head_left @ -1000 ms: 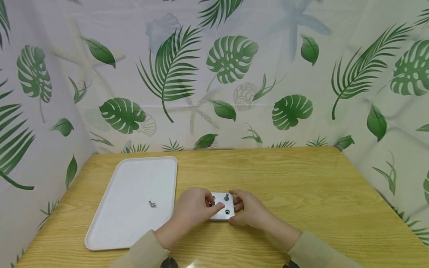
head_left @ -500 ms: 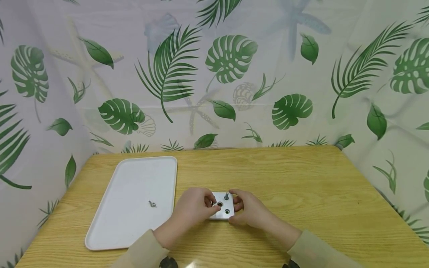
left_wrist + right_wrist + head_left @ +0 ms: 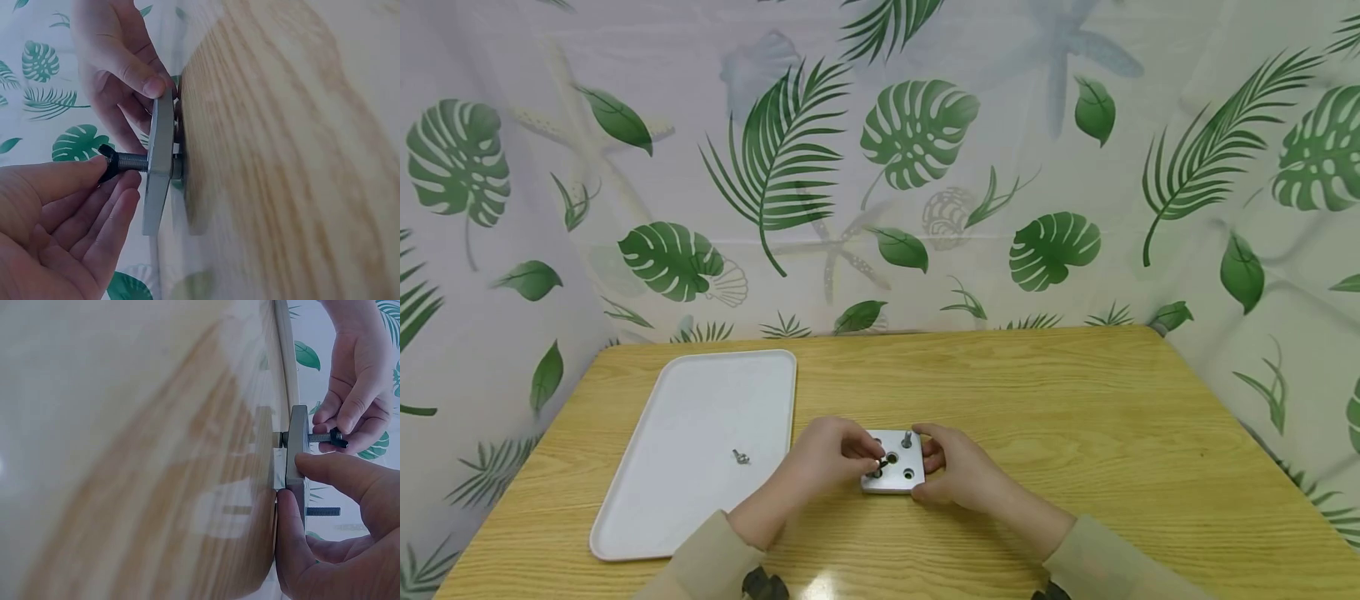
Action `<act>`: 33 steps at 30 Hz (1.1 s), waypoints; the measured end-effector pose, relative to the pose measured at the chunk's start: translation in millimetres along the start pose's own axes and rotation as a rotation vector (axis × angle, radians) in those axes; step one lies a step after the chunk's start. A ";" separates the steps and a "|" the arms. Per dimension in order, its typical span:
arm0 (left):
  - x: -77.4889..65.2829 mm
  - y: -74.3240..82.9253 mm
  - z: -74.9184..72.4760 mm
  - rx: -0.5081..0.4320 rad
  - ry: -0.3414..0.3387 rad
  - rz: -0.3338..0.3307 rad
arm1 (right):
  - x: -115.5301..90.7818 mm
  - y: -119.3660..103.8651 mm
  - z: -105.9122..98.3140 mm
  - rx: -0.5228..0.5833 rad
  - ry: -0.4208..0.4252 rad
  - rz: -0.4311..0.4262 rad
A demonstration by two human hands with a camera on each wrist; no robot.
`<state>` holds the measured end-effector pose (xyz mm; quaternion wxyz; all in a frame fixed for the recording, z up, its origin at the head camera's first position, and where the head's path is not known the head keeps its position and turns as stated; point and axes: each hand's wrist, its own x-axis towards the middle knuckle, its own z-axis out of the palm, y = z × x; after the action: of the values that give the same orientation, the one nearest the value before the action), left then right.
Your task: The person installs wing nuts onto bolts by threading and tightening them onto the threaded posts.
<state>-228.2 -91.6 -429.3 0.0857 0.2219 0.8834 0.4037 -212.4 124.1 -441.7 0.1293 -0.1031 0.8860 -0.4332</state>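
Note:
A square metal plate (image 3: 892, 483) with holes sits on the wooden table. My right hand (image 3: 958, 468) grips its right edge between thumb and fingers. At the near left corner a threaded bolt (image 3: 132, 162) sticks up through the plate. My left hand (image 3: 831, 457) pinches a black wing nut (image 3: 109, 164) at the bolt's top end, well above the plate's face. Another bolt (image 3: 323, 511), bare of any nut, stands upright at the far right corner. In the left wrist view a bolt head (image 3: 177, 166) shows under the plate.
A white tray (image 3: 722, 392) lies on the left of the table (image 3: 1037, 392). Small metal hardware (image 3: 741, 457), looking like a wing nut on a screw, rests in it. A leaf-patterned cloth (image 3: 955, 275) hangs behind the table and along both sides.
My left thumb and fingers have drawn back leftward over the plate, uncovering its middle hole and near left corner. My right hand and the plate stay in place.

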 end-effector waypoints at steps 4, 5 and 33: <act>0.4 -5.2 0.4 -0.085 -0.015 -0.017 | -0.2 -0.9 0.3 0.002 0.001 0.003; 0.7 -6.6 0.7 -0.104 -0.019 -0.023 | -0.2 -0.8 0.4 0.000 0.002 0.000; -2.6 3.3 25.7 0.005 0.129 -0.126 | -0.8 3.2 3.3 0.015 -0.003 -0.031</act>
<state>-216.3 -73.5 -443.8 0.0533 0.1396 0.9003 0.4088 -210.8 123.8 -446.0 0.1248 -0.1163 0.8808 -0.4418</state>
